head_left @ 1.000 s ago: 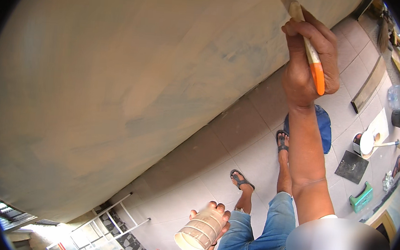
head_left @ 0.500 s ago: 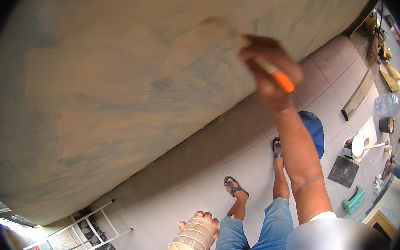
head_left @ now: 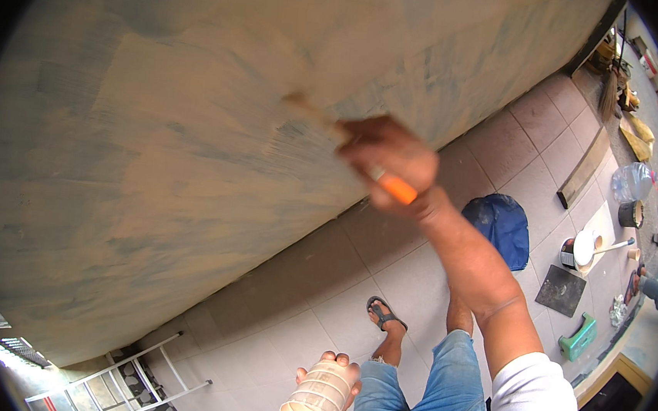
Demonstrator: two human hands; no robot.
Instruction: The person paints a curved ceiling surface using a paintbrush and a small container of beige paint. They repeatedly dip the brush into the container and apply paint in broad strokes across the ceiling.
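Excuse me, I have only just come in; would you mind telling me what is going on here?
A person is holding a brush with an orange handle in the right hand, up at a wall; motion blur hides whether the bristles touch it. The left hand grips a pale cup lower down, away from the wall. The wall is patchy tan and grey. A blue bundle lies on the tiled floor.

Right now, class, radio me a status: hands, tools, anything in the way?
Right hand gripping brush at wall. Left hand holding cup. Nothing visible blocking brush.
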